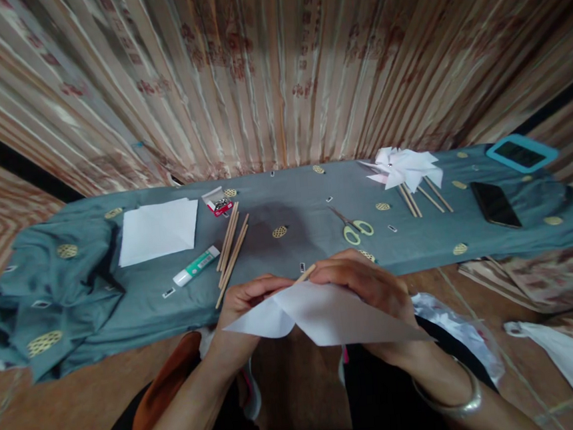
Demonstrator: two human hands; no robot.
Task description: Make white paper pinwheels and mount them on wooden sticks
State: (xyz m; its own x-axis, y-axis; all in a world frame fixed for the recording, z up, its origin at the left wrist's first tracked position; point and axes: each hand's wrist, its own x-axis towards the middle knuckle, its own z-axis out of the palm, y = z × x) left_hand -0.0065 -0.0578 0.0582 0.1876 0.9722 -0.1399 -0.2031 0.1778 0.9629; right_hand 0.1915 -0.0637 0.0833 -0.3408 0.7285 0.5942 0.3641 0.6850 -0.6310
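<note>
A white folded paper pinwheel (345, 317) is held up between both hands at the table's near edge. My left hand (241, 298) is closed on its left side, with the fingers partly behind the paper. My right hand (367, 278) wraps over its right side, fingers bent. Between the hands the tip of a wooden stick (306, 273) pokes out against the right fingertips. Whether the stick is fastened to the paper is hidden. Beyond the hands lie green-handled scissors (352, 226), opened a little, and several loose wooden sticks (232, 253).
On the cloth-covered table (313, 239) are white paper sheets (158, 233), a glue stick (195, 266) and a red box (219, 202) of small metal pieces. Pinwheels on sticks (407, 167), a black phone (495, 203) and a blue-framed device (522, 153) lie right. A curtain (274, 75) hangs behind.
</note>
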